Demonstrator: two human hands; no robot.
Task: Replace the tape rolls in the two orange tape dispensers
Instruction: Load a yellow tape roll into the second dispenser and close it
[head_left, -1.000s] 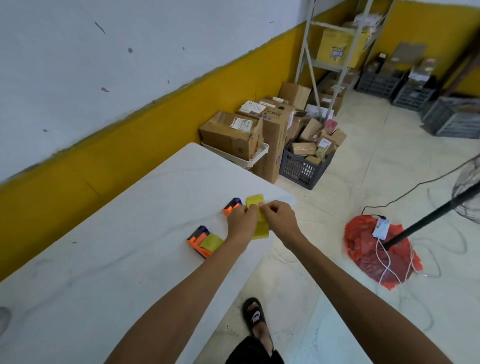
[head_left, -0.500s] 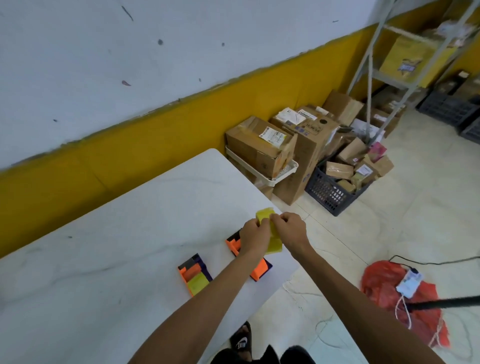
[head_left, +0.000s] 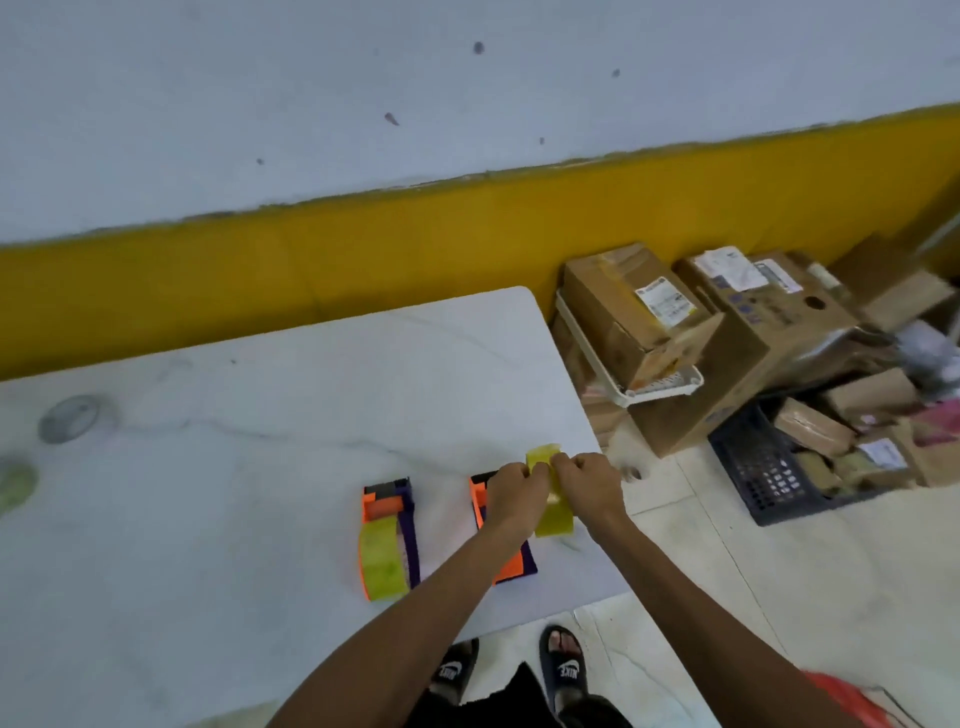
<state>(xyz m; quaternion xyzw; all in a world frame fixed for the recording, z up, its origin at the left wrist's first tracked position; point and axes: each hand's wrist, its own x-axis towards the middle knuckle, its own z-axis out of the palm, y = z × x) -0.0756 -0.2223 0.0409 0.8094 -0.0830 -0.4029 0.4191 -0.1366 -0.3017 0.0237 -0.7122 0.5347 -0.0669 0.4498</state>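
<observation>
Nearest, we log two sandalled feet (head_left: 563, 667) on the floor at the table's front edge, with both forearms reaching up and away from us over the white table (head_left: 260, 415).

Item: left hand (head_left: 514, 496), fingers curled shut, pinching one side of a yellow tape roll (head_left: 553, 512).

Item: right hand (head_left: 589, 488), fingers likewise closed, pinching the opposite side of the same roll. We hold the roll off the table between both hands, at the table's right edge, on edge with its flat faces toward the two palms. The blur keeps us from telling whether a loose tape end is being picked at; it looks so to us, but we would not swear to it.

Item: right-hand orange dispenser (head_left: 506, 564), lying flat directly under the left wrist, its long axis running away from us. It appears empty, though the arm covers most of it. This is the relation that matters: the dispenser lies just left of and below the roll, so the left hand is the nearer one and the roll need only travel down and leftward.

Item: left-hand orange dispenser (head_left: 387, 535), parallel to the first and well apart from the hands, already carrying a yellow-green roll.

Item, far left: a greyish tape roll (head_left: 70, 418) and a greenish roll (head_left: 15, 486), lying flat, both blurred.

Beyond the table: cardboard boxes (head_left: 675, 332) and a dark crate (head_left: 769, 467) against the yellow-banded wall (head_left: 415, 228).
</observation>
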